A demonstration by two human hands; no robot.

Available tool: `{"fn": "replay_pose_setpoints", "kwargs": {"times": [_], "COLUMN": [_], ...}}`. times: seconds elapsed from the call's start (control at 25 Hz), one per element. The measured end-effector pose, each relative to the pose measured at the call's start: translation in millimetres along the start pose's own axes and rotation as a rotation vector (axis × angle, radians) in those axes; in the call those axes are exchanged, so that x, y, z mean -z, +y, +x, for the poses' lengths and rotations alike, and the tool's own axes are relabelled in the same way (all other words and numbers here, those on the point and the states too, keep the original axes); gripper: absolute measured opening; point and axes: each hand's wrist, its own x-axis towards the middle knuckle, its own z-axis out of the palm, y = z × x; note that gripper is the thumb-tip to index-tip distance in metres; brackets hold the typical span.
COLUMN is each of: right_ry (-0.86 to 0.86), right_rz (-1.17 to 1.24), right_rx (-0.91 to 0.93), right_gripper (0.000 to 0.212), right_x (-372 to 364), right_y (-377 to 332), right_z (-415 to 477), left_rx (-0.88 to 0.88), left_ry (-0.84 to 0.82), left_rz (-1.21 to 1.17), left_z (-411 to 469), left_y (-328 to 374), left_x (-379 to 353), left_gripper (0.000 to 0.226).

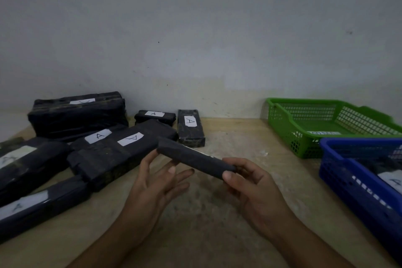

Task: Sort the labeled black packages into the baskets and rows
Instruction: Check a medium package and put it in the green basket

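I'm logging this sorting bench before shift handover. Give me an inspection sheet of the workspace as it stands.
Surface: wooden table, worn and marked.
Job's things: black packages labelled A grouped at the left. One slim black package is held above the table, its label not visible. A green basket and a blue basket stand at the right, the blue one holding a labelled package.
Clutter: nothing seen.
Grippers: right hand grips the slim package's near end; left hand, fingers straight, touches its far end.
Cables: nothing seen.
Surroundings: plain pale wall behind the table, with small marks.
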Motion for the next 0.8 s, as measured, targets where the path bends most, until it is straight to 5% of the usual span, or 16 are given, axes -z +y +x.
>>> {"fn": "replay_pose_setpoints", "kwargs": {"times": [0.08, 0.2, 0.36, 0.6, 0.8], "right_ry": [-0.05, -0.123, -0.013, 0.099, -0.126], "right_rz": [-0.016, 0.01, -0.11, -0.344, -0.458], "right_rx": [0.031, 0.045, 0.097, 0.208, 0.15], "right_gripper": [0.061, 0.032, 0.029, 0.036, 0.046], "right_x": [-3.1, -10.1, -16.7, -23.6, -16.1], "right_y": [3.5, 4.6, 6.8, 12.0, 17.4], "right_z": [-3.9, -9.1, -11.4, -16.0, -15.4], "left_rx": [-0.041, -0.072, -0.154, -0.23, -0.335], "left_ry": [-0.011, -0.024, 0.008, -0.203, -0.144], "left_rz": [0.092, 0.184, 0.392, 0.664, 0.844], "left_z": [-3.0, -1.3, -5.2, -21.0, -20.5], "left_y": [-7.1, -11.7, -10.9, -11.1, -6.9], "left_x": [-3.0, -2.0, -0.8, -11.6, -10.2], "left_gripper": [0.074, 0.089, 0.078, 0.086, 0.075]}}
